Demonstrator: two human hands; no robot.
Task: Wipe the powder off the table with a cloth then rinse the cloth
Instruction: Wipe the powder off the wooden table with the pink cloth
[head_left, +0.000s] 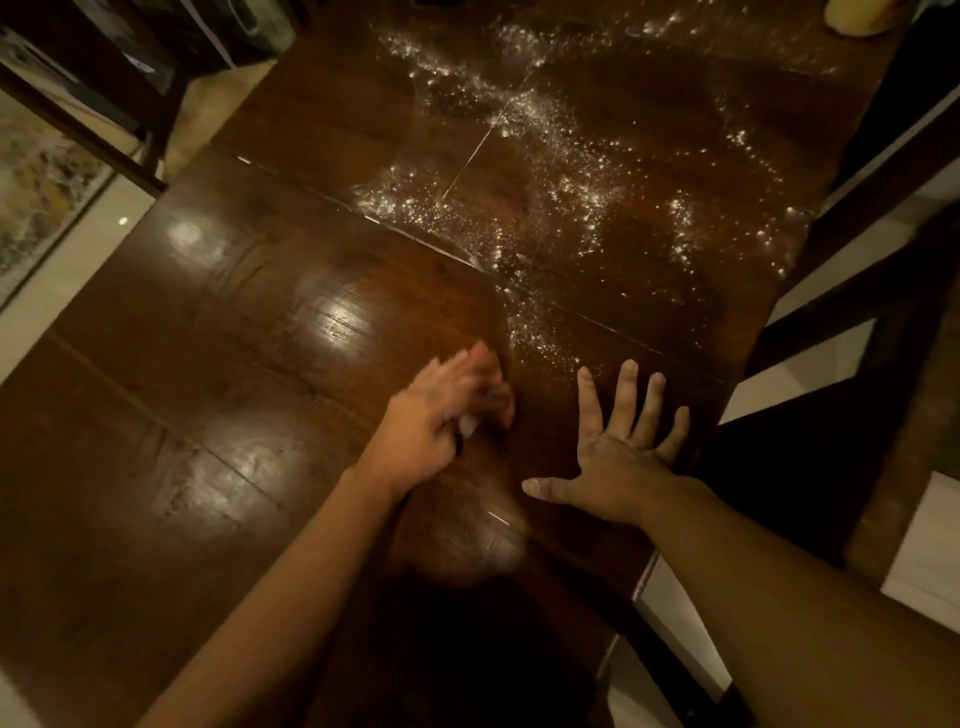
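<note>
Head view: my left hand (447, 410), blurred, has its fingers curled over a pale wad, seemingly the cloth (467, 425). My right hand (618, 457) lies spread flat on the tabletop (234, 364), holding nothing. Both sit just short of the powder (524, 101), and long overlapping strokes through it should gather it best.

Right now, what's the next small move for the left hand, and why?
Probably sweep the left hand, which seems to grip a pale cloth, forward and right into the nearest powder. That patch lies just beyond the blurred hand, the near part of the table shows no powder, and the right hand rests flat beside it.
</note>
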